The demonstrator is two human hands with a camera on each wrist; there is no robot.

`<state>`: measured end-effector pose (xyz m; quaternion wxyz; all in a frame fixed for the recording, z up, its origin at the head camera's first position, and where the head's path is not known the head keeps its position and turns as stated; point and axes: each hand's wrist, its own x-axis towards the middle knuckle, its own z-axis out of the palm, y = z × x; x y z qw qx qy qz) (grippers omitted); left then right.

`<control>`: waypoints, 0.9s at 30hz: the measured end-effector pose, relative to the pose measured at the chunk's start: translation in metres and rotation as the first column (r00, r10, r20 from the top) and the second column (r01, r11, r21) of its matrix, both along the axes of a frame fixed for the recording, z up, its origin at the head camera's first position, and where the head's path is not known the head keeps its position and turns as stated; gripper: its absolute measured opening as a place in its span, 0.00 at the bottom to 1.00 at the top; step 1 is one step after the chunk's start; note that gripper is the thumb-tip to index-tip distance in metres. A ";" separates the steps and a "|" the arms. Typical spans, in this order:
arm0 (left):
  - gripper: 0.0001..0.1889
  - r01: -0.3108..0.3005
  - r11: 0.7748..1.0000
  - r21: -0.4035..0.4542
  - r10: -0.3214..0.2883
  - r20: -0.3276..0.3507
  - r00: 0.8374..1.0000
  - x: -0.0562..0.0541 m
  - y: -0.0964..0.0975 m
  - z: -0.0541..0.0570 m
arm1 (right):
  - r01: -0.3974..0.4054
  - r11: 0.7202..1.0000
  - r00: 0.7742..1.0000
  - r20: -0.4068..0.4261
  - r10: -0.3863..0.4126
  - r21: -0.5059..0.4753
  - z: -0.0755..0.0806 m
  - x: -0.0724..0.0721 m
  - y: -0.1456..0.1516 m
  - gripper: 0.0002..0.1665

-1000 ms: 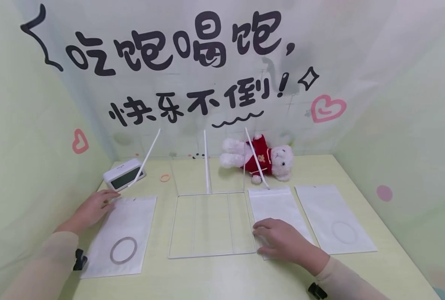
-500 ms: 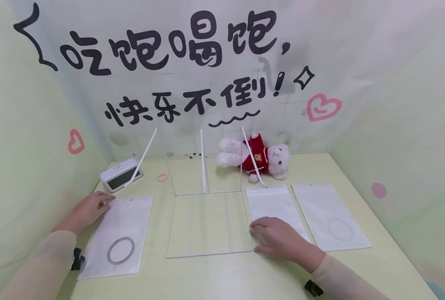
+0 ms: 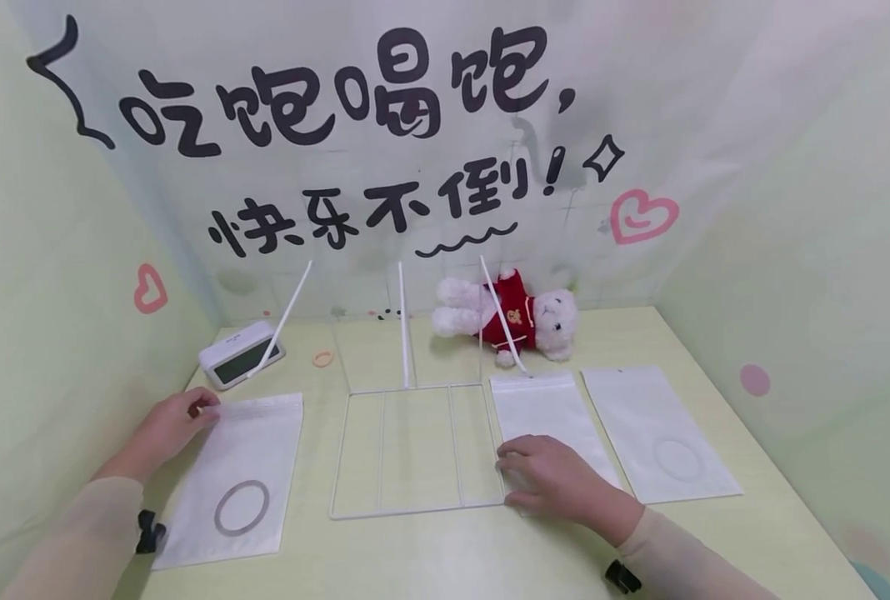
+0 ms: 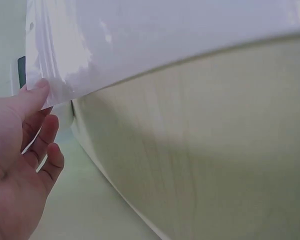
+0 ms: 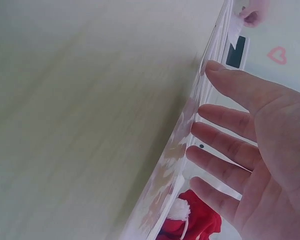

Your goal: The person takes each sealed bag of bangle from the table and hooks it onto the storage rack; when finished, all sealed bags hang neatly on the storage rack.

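A white plastic zip bag (image 3: 261, 437) with a grey ring printed on it lies at the left. My left hand (image 3: 171, 425) pinches its top left corner, thumb on top; in the left wrist view that bag (image 4: 140, 35) has its near edge lifted off the table. In the middle stands a white wire rack (image 3: 404, 333) with three slanted upright rods. At the rack's right side my right hand (image 3: 565, 479) rests with fingers extended, overlapping a second white zip bag (image 3: 546, 408). Beneath the right palm that bag is partly hidden.
A third zip bag (image 3: 662, 425) lies at the far right. Behind are a white digital clock (image 3: 241, 354), a small orange ring (image 3: 323, 358) and a plush bear (image 3: 523, 312) in red, lying on its side. Fabric walls enclose the table on three sides.
My left fingers have curled from resting at the left bag's corner to pinching it, pulling that corner slightly left and toward me. The right hand keeps its place beside the rack.
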<state>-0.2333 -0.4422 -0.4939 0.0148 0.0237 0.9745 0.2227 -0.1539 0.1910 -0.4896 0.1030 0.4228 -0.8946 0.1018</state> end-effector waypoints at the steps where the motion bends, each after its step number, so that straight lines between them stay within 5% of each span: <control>1: 0.13 0.005 1.000 0.003 -0.005 -0.009 1.000 0.002 0.001 0.000 | 0.003 1.000 1.000 -0.003 -0.003 0.001 -0.001 0.000 0.000 0.25; 7: 0.13 0.001 1.000 0.028 0.001 -0.067 0.998 0.013 0.009 0.007 | 0.025 1.000 1.000 0.006 -0.025 0.009 -0.002 0.001 0.001 0.24; 17: 0.13 0.020 0.999 0.036 -0.015 -0.132 0.991 0.032 0.023 0.038 | 0.018 1.000 1.000 0.002 -0.018 -0.005 -0.002 0.000 -0.001 0.23; 27: 0.08 0.057 0.996 0.075 -0.031 -0.315 0.948 0.047 0.043 0.073 | 0.036 0.999 0.999 0.003 -0.036 0.001 -0.002 -0.001 -0.001 0.23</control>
